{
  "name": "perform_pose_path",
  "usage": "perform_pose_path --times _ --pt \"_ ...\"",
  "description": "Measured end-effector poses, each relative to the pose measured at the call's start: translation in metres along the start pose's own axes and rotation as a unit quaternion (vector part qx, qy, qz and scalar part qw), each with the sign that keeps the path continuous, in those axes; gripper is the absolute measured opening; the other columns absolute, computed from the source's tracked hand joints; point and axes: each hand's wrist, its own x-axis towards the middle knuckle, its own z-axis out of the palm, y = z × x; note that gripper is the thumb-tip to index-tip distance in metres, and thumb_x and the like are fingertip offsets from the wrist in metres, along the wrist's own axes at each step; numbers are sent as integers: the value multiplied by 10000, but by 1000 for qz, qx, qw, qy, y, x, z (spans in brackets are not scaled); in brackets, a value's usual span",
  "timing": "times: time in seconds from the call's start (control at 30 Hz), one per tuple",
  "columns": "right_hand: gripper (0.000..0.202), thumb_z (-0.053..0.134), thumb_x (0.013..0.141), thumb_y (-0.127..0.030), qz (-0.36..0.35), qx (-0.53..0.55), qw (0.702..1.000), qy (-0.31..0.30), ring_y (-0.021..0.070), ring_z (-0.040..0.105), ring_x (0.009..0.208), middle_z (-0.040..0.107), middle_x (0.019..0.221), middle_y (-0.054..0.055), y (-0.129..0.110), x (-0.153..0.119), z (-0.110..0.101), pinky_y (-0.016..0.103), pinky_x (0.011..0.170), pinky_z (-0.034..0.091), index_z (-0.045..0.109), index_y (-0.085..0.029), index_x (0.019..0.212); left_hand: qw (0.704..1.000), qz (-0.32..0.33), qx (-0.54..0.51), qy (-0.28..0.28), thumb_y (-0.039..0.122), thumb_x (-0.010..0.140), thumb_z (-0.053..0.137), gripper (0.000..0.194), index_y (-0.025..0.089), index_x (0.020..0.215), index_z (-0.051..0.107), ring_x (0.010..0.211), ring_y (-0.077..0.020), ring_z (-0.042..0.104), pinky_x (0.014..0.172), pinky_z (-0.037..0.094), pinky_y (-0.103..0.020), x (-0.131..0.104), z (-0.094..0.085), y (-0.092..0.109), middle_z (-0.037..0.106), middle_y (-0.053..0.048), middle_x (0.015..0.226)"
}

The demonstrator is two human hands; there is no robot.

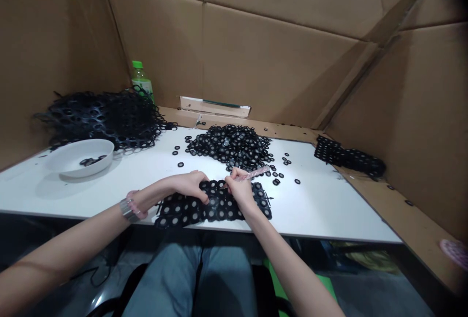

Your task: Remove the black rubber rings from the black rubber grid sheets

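A flat black sheet of joined rings with pale centres (219, 213) lies at the table's front edge. My left hand (190, 184) grips its upper left part, thumb bent on top and the other fingers curled by the far edge. In my right hand (239, 192) is a slim pink patterned pen-like tool (258, 172), pinched between thumb and fingers. Its thin tip points left, down at the sheet's top row near the left thumb. Just beyond the hands spreads a heap of loose black rings (234, 144).
On the left stand a white bowl (80, 167) with some black rings, a tangle of black perforated sheets (102, 117) and a green-capped bottle (142, 78). More black ring sheets (347, 157) lie at the right. Cardboard walls (263, 53) enclose the white table (321, 209).
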Motion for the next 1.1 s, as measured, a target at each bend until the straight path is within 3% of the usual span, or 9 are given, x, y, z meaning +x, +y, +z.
perform_pose_path --times 0.27,0.37,0.57,0.73,0.93,1.1 --pt "233 490 547 -137 8 50 999 -2 65 357 292 313 329 -122 2 0 -1 183 349 284 289 -215 460 997 -48 -41 -45 463 558 617 375 140 748 611 734 -203 544 593 387 -240 -6 -6 9 621 -19 749" --pt "236 499 549 -138 3 48 999 -1 67 362 295 322 326 -121 2 1 -1 184 356 303 294 -214 462 997 -57 -52 -32 518 552 623 430 143 763 595 746 -206 545 603 391 -243 -7 -4 10 626 -26 781" --pt "230 487 549 -138 5 38 999 -1 76 374 304 325 321 -114 -3 -1 0 190 360 289 291 -217 458 997 -67 27 36 536 502 657 509 142 816 592 866 -259 530 696 417 -272 -7 2 12 606 -77 910" --pt "237 483 588 -146 -48 -38 998 -16 87 405 359 331 382 -93 -11 -16 1 204 392 296 294 -218 463 998 -42 15 39 507 513 647 426 151 741 585 842 -246 507 677 410 -268 -4 6 8 569 -40 804" --pt "250 474 599 -140 -50 -79 995 -35 92 361 404 321 385 -81 -12 -25 0 218 431 288 287 -219 452 1000 -15 -3 14 484 538 642 341 165 614 544 764 -218 489 616 376 -250 -3 6 5 506 -6 659" --pt "250 478 586 -133 -48 -86 994 -43 92 325 418 298 393 -84 -14 -23 0 221 447 266 285 -216 450 999 -40 -20 17 526 496 670 427 154 674 564 781 -216 471 644 383 -251 -1 4 -1 503 -13 723"
